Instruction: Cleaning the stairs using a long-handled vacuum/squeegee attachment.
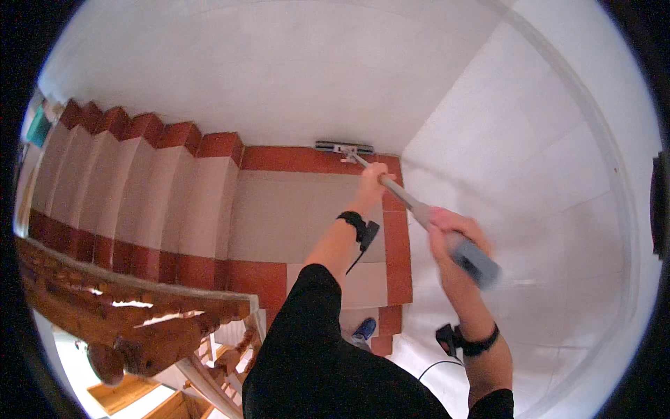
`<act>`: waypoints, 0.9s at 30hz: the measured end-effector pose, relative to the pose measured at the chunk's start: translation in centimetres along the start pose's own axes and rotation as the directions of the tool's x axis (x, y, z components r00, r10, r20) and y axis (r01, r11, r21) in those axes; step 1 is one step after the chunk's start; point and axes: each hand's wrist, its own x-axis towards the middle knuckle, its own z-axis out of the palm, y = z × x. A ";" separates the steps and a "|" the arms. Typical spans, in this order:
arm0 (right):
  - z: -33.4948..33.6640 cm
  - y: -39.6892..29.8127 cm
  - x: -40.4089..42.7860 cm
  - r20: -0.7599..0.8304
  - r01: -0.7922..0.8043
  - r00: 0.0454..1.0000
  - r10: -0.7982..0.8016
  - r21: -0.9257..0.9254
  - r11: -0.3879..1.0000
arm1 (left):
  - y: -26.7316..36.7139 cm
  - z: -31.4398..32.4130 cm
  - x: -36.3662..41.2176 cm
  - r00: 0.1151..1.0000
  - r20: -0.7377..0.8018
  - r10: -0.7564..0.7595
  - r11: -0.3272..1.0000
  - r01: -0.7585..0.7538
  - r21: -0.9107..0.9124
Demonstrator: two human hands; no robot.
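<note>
My left hand (372,180) is wrapped around the pole of a flat mop (400,194). Higher on the same tool, near its thick grey end, my right hand (458,228) grips the handle; this end is blurred. The narrow mop head (344,148) lies along the foot of the white wall, over the red tile border (293,159) of a stair landing. The pole slants from the head up towards my right side. Black straps with small devices sit on both wrists.
Tiled stairs (125,194) with red edges adjoin the landing on the left. A carved wooden balustrade (152,324) borders them at lower left. White walls (513,157) meet in the corner right of the mop head. A blue shoe (365,328) stands on the floor below me.
</note>
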 end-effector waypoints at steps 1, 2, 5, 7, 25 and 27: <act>3.0 0.5 1.0 0.082 0.053 0.995 -0.059 0.070 0.996 | -7.4 -2.8 -0.6 0.966 0.056 -0.254 0.899 0.256 -0.356; 5.6 -0.2 1.2 0.107 0.072 0.990 -0.087 0.141 0.987 | -14.6 -6.7 -1.5 0.859 0.080 -0.506 0.622 0.428 -0.656; 6.4 2.7 1.6 0.146 -0.060 0.988 0.048 0.076 0.995 | -16.0 -4.7 -1.8 0.932 0.076 -0.354 0.757 0.334 -0.562; 3.0 4.0 0.8 0.081 -0.095 0.992 0.097 -0.021 0.995 | -9.5 -0.3 -1.6 0.979 0.141 -0.147 0.951 0.179 -0.251; -19.4 -16.3 -5.7 0.070 -0.156 0.984 0.166 -0.134 0.979 | 20.7 -2.0 -19.2 0.846 0.502 0.182 0.959 -0.040 -0.281; -20.7 -17.0 -6.4 0.082 -0.110 0.989 0.124 -0.156 0.982 | 22.0 -1.7 -20.4 0.667 0.719 0.194 0.927 0.117 -0.358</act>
